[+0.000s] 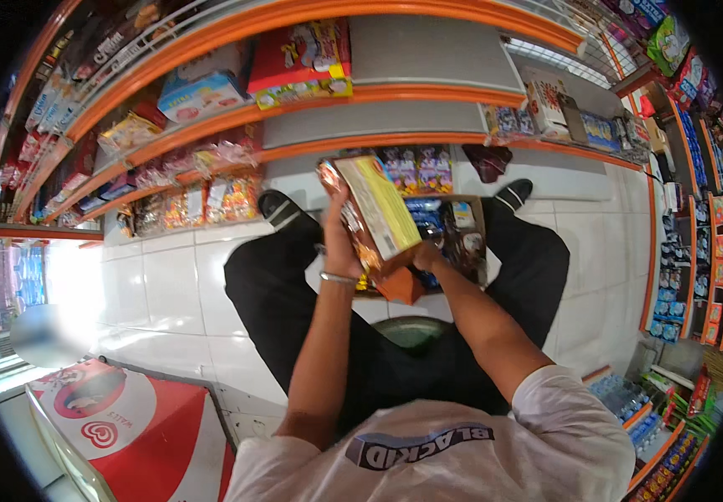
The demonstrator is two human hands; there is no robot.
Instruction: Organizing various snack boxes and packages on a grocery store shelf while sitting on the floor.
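A brown and yellow snack box [381,204] is tilted up between my hands, above a cardboard carton on the floor. My left hand [341,241] grips its left side, the fingers reaching up along the edge. At the box's lower right corner, my right hand [429,257] is closed on it, its fingers partly hidden. An orange flap [401,286] hangs below the box; I cannot tell whether it belongs to it. Blue and dark packets [427,216] fill the open carton [479,219] between my legs, and the snack box covers its left part.
Orange-edged shelves [399,93] run across in front, holding a red box [298,59] and bagged snacks [229,194]. Purple packs [433,166] stand behind the carton. A green stool [411,329] is under me. A red and white freezer [167,433] stands behind left; racks of sachets [672,270] line the right.
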